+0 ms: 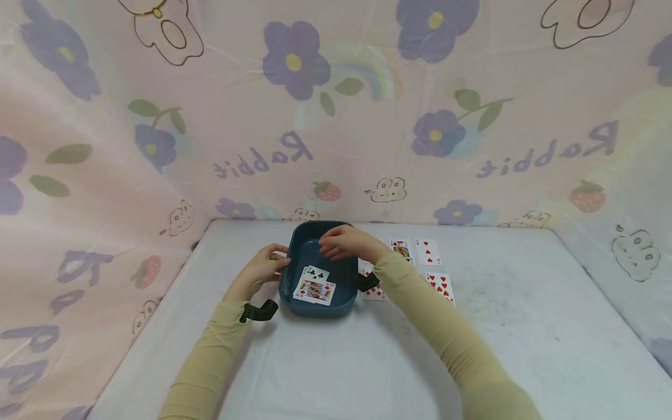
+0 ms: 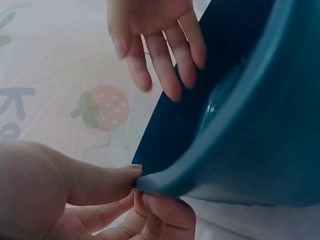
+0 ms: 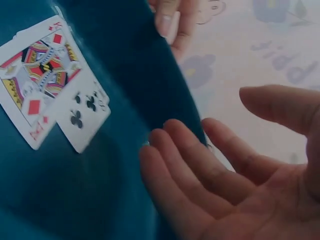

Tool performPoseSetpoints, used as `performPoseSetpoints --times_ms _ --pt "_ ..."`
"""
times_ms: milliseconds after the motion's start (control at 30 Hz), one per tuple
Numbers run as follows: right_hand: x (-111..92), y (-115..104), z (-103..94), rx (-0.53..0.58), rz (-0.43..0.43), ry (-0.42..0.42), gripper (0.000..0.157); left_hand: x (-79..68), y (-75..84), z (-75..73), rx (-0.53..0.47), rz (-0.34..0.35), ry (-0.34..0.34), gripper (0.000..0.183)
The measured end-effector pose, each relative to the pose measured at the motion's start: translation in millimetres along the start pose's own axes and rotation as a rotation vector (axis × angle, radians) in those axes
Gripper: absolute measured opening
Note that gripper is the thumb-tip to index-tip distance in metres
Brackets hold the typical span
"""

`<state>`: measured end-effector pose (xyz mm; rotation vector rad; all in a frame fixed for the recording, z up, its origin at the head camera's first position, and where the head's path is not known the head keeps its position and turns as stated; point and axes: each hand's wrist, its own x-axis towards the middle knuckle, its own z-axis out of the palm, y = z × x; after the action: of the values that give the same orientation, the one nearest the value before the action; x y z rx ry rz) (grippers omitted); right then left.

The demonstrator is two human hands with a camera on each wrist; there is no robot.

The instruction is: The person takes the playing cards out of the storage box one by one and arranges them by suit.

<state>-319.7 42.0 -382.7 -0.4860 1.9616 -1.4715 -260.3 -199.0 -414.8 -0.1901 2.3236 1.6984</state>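
Observation:
A dark blue rectangular tub [image 1: 315,312] stands on the white table. My left hand [image 1: 261,269] pinches its left rim; the left wrist view has the thumb on the inner side and curled fingers outside. Above the tub hovers my right hand [image 1: 350,242], palm tilted inward, fingers loosely extended and holding nothing. Inside the tub, a king of diamonds [image 3: 42,75] overlaps a clubs card [image 3: 82,117] near the front left. The right wrist view shows the right fingers [image 3: 185,165] apart from both cards.
Right of the tub lie several face-up cards: a face card [image 1: 401,250], a hearts card [image 1: 428,252], another hearts card [image 1: 440,285], and a diamonds card [image 1: 374,294] partly under the right wrist. A patterned curtain [image 1: 367,128] hangs behind the table and along its sides.

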Motion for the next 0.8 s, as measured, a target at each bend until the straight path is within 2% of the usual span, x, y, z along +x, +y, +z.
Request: performPoseSetpoints --times_ms 233,467,600,800 --pt "11.9 3.0 13.4 -0.043 0.094 0.009 0.037 0.2 0.7 1.0 -0.002 -0.003 -0.001 0.035" --pt "16.0 3.9 22.0 -0.092 0.191 0.019 0.047 0.9 0.6 0.6 0.003 -0.007 -0.003 0.034" --pt "18.7 5.4 28.2 -0.149 0.217 -0.005 0.047 2.8 -1.1 -0.1 -0.006 -0.01 -0.006 0.033" --pt "18.2 7.1 35.5 -0.178 0.238 -0.054 0.042 2.9 -2.0 -0.1 -0.002 -0.002 -0.001 0.033"
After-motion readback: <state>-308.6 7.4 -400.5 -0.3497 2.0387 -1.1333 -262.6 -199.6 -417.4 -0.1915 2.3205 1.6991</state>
